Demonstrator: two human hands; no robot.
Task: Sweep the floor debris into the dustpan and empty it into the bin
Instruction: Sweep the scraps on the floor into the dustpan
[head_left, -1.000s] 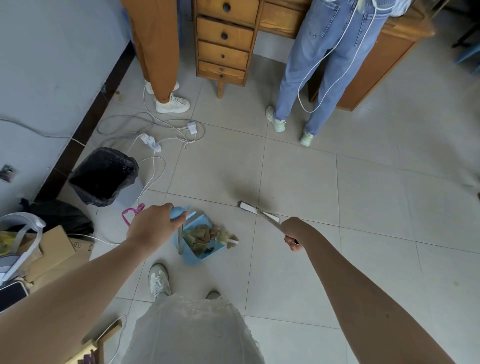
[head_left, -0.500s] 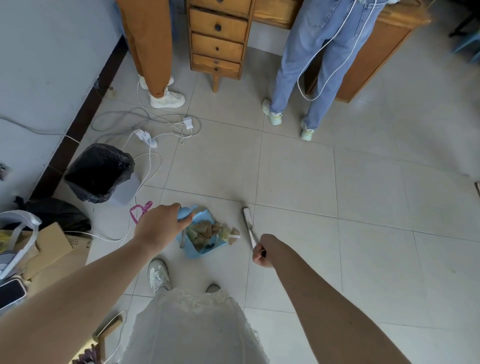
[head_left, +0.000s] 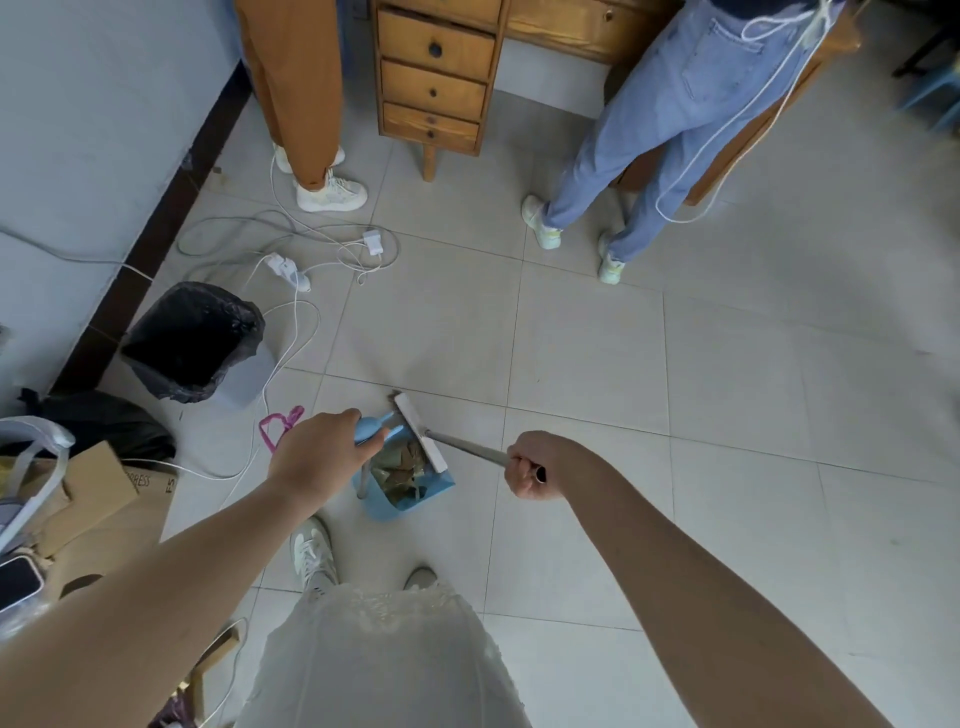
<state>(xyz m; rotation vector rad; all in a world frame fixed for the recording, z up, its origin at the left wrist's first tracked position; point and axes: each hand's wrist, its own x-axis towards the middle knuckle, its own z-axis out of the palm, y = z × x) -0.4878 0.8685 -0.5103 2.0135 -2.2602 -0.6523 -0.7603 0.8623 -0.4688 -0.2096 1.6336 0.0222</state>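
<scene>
Light blue dustpan (head_left: 410, 501) holds tan debris (head_left: 399, 470); white broom head (head_left: 420, 432); black-lined bin (head_left: 195, 340) at ten o'clock; pale grey floor tiles (head_left: 597, 353).

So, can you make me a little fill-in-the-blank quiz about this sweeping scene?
1. The left hand grips the handle of the ____ dustpan.
2. The right hand grips a broom with a ____ head.
3. The bin by the wall is lined with a ____ bag.
4. The brown debris lies inside the ____, not in the bin.

Missing words: blue; white; black; dustpan.
</scene>
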